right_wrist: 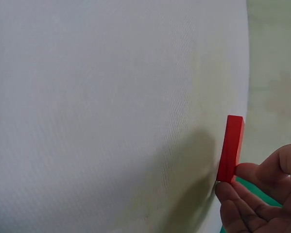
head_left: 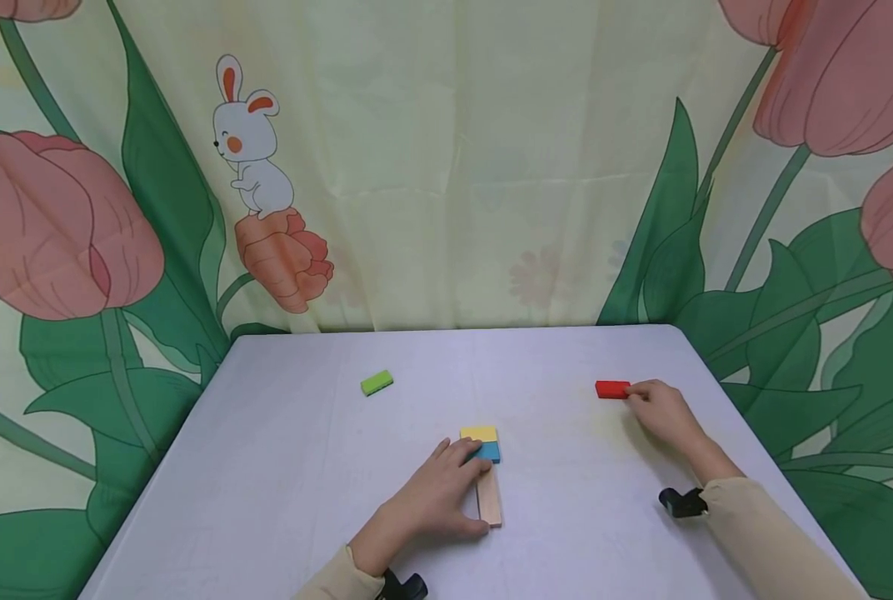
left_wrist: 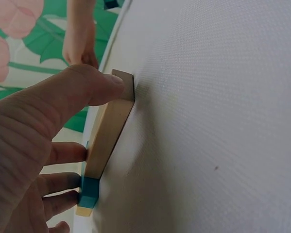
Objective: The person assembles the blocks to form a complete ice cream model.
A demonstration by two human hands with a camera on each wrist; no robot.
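Observation:
Near the table's middle, a plain wooden block (head_left: 489, 497) lies lengthwise, with a blue block (head_left: 488, 452) at its far end and a yellow block (head_left: 479, 433) beyond that. My left hand (head_left: 441, 492) spans them from the left. Its thumb touches the wooden block's near end in the left wrist view, while its extended fingers touch the sides of the wooden block and the blue block (left_wrist: 89, 191). At the far right, my right hand (head_left: 666, 414) pinches one end of a red block (right_wrist: 231, 148) between thumb and fingers. Whether the red block touches the table cannot be told.
A green block (head_left: 376, 382) lies on the far left part of the white table (head_left: 281, 467). Behind the table's back edge hangs a curtain (head_left: 446, 167) printed with tulips and a rabbit. Dark wrist devices (head_left: 684, 502) sit at both sleeves.

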